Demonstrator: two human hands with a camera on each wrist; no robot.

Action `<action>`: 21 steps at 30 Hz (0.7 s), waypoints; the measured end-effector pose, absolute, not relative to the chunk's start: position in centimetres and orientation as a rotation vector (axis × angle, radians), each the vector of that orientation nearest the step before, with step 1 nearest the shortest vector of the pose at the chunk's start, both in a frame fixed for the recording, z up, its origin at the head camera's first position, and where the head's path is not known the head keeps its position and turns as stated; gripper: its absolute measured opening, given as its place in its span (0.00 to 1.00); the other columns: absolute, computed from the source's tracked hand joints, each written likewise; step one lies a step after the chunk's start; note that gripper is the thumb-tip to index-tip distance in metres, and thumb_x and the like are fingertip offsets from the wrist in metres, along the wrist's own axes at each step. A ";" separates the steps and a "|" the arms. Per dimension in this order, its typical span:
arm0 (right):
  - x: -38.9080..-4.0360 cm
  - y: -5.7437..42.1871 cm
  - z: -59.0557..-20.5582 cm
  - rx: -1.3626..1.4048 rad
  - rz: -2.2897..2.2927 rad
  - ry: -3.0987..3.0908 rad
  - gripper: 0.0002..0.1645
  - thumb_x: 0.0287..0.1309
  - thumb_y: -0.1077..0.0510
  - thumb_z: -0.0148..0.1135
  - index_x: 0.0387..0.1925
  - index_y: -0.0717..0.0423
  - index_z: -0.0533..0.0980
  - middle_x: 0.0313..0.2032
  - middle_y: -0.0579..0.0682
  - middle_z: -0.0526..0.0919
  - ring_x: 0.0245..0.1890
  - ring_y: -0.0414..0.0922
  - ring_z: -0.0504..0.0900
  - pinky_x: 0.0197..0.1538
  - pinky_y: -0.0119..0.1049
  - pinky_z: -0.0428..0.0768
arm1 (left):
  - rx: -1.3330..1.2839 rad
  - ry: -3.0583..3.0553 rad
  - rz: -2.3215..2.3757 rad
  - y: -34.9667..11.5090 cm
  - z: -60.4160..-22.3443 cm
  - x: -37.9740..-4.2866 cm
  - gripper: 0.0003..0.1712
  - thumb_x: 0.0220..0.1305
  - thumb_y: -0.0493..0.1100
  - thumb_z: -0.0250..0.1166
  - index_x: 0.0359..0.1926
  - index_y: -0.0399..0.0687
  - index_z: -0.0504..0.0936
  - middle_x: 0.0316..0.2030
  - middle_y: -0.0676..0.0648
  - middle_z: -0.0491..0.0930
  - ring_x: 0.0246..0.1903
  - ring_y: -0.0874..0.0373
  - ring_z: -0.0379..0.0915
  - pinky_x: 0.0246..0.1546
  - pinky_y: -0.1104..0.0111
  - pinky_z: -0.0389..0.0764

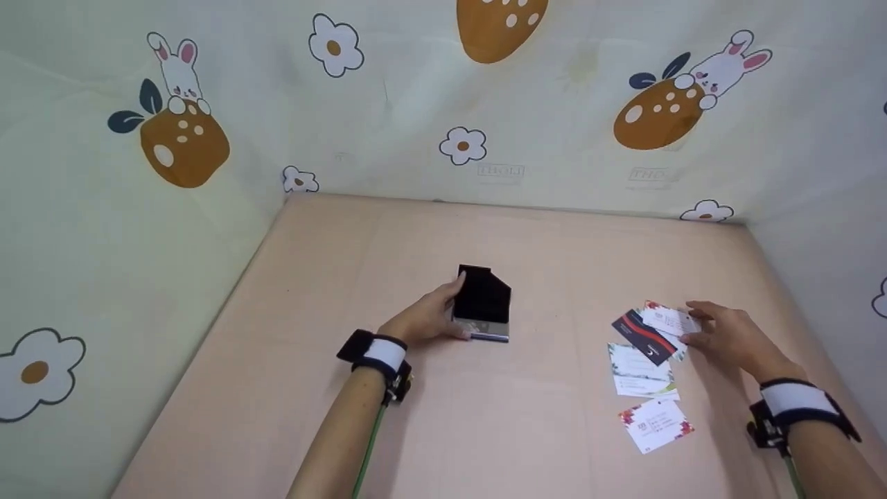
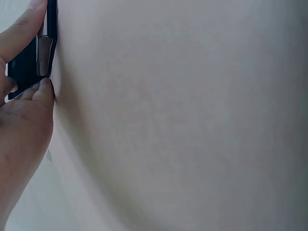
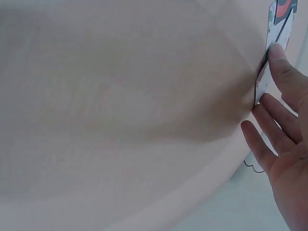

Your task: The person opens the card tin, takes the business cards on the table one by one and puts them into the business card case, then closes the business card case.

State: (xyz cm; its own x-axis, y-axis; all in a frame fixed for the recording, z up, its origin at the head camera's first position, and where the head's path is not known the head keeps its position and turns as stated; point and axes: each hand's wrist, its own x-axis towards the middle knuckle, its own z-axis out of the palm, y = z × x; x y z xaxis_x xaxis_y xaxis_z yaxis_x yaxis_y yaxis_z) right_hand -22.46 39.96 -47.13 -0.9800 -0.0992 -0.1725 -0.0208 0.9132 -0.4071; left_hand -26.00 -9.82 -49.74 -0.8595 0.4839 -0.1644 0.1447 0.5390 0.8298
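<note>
My left hand [image 1: 426,317] grips the left side of a business card case [image 1: 483,298] with a black inside and a silvery front strip. The case stands open near the middle of the table. At the right, my right hand [image 1: 741,343] pinches a white business card [image 1: 669,321] by its right edge between thumb and fingers. That card overlaps a dark card [image 1: 644,339] with a red stripe, and another pale card shows beneath. In the right wrist view the thumb [image 3: 284,67] lies on the cards while other fingers are at their edge.
Below the pile lie a white card with green leaf print [image 1: 641,381] and a white card with red flower corners [image 1: 656,426]. The pale pink table [image 1: 527,416] is bounded by patterned cloth walls [image 1: 388,111] at the back and both sides.
</note>
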 end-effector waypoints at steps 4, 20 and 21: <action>-22.5 39.9 -47.1 -0.072 -0.601 2.886 0.45 0.57 0.57 0.71 0.71 0.67 0.61 0.61 0.76 0.72 0.62 0.74 0.66 0.59 0.66 0.75 | 0.507 2.419 1.221 -9.8 -49.7 -26.0 0.65 0.55 0.41 0.76 0.81 0.58 0.39 0.80 0.45 0.44 0.80 0.50 0.42 0.80 0.61 0.48; -22.8 38.9 -46.7 -0.046 -0.590 2.900 0.47 0.58 0.52 0.70 0.72 0.67 0.60 0.60 0.76 0.72 0.58 0.71 0.69 0.53 0.59 0.78 | 0.523 2.440 1.199 -9.8 -49.2 -25.8 0.65 0.55 0.43 0.76 0.81 0.56 0.39 0.80 0.43 0.45 0.80 0.49 0.40 0.80 0.59 0.47; -22.8 38.7 -46.6 -0.047 -0.593 2.901 0.47 0.59 0.52 0.70 0.72 0.67 0.60 0.60 0.76 0.72 0.58 0.71 0.69 0.53 0.59 0.78 | 0.521 2.438 1.198 -9.8 -49.2 -25.7 0.65 0.55 0.43 0.76 0.81 0.57 0.38 0.80 0.43 0.44 0.80 0.50 0.40 0.80 0.59 0.47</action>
